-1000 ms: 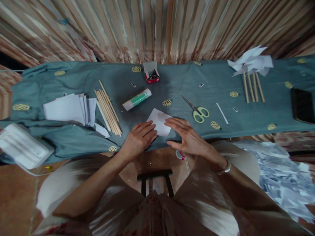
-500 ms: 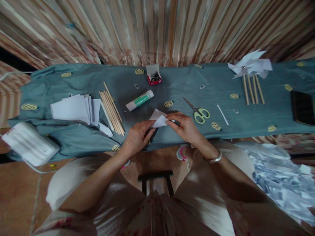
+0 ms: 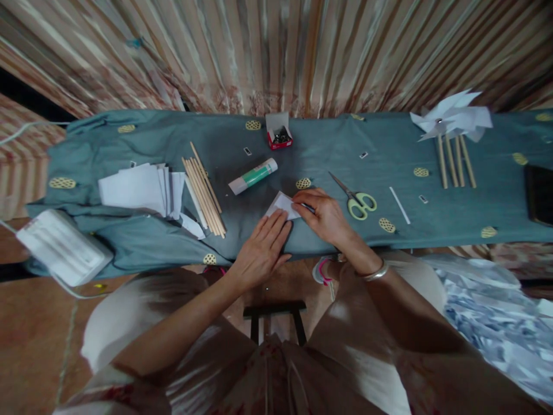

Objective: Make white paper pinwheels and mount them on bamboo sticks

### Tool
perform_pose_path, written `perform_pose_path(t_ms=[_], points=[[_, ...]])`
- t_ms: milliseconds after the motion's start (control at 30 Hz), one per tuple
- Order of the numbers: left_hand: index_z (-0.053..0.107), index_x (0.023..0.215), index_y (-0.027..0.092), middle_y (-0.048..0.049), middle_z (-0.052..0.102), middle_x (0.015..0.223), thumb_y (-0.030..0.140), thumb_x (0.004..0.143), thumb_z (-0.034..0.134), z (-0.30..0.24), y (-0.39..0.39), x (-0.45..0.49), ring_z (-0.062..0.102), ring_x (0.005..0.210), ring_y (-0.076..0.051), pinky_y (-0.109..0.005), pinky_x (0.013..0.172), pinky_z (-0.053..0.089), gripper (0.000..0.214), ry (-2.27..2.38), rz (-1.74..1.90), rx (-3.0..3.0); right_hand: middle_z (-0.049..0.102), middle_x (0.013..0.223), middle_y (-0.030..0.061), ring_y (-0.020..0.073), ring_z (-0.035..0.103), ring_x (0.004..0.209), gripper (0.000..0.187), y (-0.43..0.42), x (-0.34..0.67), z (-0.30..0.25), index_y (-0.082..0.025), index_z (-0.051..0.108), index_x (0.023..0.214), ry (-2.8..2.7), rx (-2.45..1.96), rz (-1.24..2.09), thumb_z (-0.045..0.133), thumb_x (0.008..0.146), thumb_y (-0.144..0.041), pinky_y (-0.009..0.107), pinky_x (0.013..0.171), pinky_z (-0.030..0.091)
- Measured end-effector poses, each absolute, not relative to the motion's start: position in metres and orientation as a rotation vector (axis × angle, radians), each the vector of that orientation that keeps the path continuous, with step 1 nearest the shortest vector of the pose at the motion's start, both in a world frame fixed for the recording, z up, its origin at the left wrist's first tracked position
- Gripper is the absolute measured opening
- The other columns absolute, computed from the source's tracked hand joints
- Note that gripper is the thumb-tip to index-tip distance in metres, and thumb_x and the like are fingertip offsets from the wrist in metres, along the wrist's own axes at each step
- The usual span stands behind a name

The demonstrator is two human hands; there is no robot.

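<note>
Cut paper sheets (image 3: 132,187) and wooden sticks (image 3: 203,196) lie left of my left hand (image 3: 261,251), a green-and-white tube (image 3: 254,175) beyond its fingertips. That hand lies flat, fingers side by side, on the near edge of a folded white paper (image 3: 281,203); my right hand (image 3: 324,216) pinches its right side. Green-handled scissors (image 3: 366,202) rest just right of those fingers, paper pinwheels (image 3: 464,120) farther right.

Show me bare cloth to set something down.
Between the red box and the pinwheels, beyond the scissors, mostly open cloth shows; more between the pinwheels and phone. Crowded: paper stack beside wooden sticks; white paper at left hand and right hand.
</note>
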State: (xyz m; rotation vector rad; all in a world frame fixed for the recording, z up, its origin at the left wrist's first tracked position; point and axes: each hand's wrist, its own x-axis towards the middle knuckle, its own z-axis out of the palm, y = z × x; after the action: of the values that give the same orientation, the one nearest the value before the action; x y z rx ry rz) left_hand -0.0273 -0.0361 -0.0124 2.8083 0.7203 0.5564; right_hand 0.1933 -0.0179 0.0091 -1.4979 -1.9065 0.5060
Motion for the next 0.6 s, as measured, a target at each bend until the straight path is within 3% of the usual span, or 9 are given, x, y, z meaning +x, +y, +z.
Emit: perform_pose_path(t_ms=[167,600], points=[[0.031,0.152,0.008,-0.0254,0.036,0.158,0.038,0.099,0.052,-0.0096,-0.0377,-0.0275,0.026,0.152,-0.035,-0.059,0.122,0.028,0.064,0.750,0.472,2.816,0.072,0.116,0.0079,0.0275,0.063,0.111,0.014,-0.0152,0.1917,0.0022,-0.023,0.073,0.087,-1.863,-1.546,0.441,0.059,0.091,-0.025,0.049,0.103,0.048],[0.030,0.152,0.008,-0.0274,0.035,0.158,0.041,0.099,0.051,-0.0148,-0.0379,-0.0262,0.024,0.152,-0.036,-0.058,0.120,0.033,0.066,0.750,0.462,2.798,0.071,0.115,0.0107,0.0296,0.061,0.113,0.011,-0.0120,0.1895,-0.0007,-0.022,0.069,0.085,-1.822,-1.584,0.474,0.060,0.090,-0.025,0.051,0.105,0.046]])
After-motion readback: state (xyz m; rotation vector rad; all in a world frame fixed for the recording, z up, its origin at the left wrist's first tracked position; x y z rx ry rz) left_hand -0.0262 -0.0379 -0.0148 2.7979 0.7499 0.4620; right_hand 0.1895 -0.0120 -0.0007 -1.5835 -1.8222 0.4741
